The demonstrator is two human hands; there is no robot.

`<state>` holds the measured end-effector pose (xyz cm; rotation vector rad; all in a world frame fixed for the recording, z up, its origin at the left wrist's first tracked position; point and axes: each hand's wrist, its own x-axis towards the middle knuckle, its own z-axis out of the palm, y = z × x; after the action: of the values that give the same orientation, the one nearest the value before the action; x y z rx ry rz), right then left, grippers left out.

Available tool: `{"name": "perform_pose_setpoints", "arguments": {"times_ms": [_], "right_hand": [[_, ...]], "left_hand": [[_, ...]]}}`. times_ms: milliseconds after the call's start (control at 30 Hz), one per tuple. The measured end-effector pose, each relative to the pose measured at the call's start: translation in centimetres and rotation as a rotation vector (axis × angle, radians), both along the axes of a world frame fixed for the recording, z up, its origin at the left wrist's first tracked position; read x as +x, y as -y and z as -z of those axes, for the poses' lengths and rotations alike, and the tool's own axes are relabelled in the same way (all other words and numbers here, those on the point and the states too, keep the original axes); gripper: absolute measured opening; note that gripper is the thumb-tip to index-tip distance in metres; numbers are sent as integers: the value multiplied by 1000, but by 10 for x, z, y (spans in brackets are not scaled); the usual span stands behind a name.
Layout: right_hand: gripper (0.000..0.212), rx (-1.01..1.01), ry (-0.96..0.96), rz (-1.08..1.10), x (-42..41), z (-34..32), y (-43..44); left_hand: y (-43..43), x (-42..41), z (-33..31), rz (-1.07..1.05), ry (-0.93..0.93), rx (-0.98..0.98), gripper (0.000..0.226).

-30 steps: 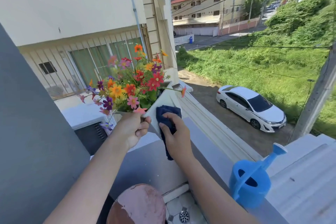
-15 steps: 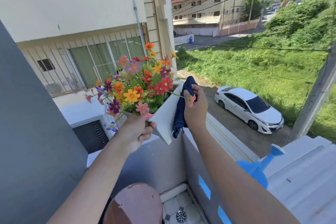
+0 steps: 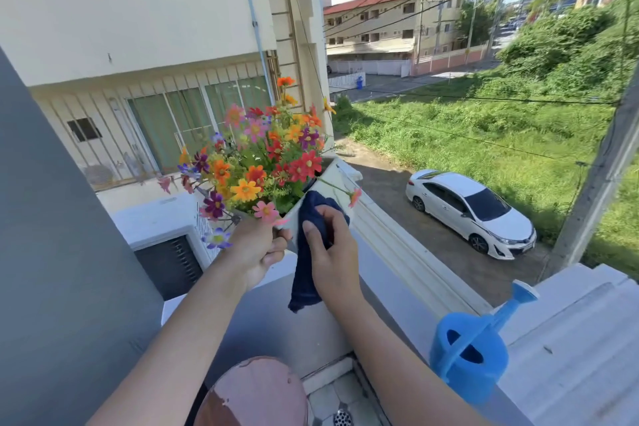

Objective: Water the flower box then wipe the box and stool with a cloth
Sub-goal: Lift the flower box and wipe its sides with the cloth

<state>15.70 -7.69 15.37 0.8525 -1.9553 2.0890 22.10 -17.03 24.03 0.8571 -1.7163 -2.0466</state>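
The grey balcony wall ran across the lower middle of the view, with the white car parked on the lane well beyond and below it. On the wall's top at the right stood the blue watering can, showing in full where half a second before only its spout and upper edge had cleared the right forearm. The round pinkish stool sat at the bottom edge, just inside the wall, as before. The white flower box, filled with bright mixed flowers, was tilted above the wall top. The dark blue cloth lay against the near side of the box and hung down past the wrist; half a second earlier it had been up at the box's far upper end. The left hand was clenched around the near corner of the box, much where it had been. The right hand gripped the cloth, having come down and back toward the person.
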Motion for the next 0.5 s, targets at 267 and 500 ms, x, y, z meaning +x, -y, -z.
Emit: {"name": "perform_pose_setpoints", "arguments": {"times_ms": [267,500], "right_hand": [[12,-13,73,115,-56,-58,-23],[19,143,459,-172,-94,-74,-44]], "left_hand": [[-3,13,3,75,30,-22,26],[5,22,-2,127,108,-140,27]]}}
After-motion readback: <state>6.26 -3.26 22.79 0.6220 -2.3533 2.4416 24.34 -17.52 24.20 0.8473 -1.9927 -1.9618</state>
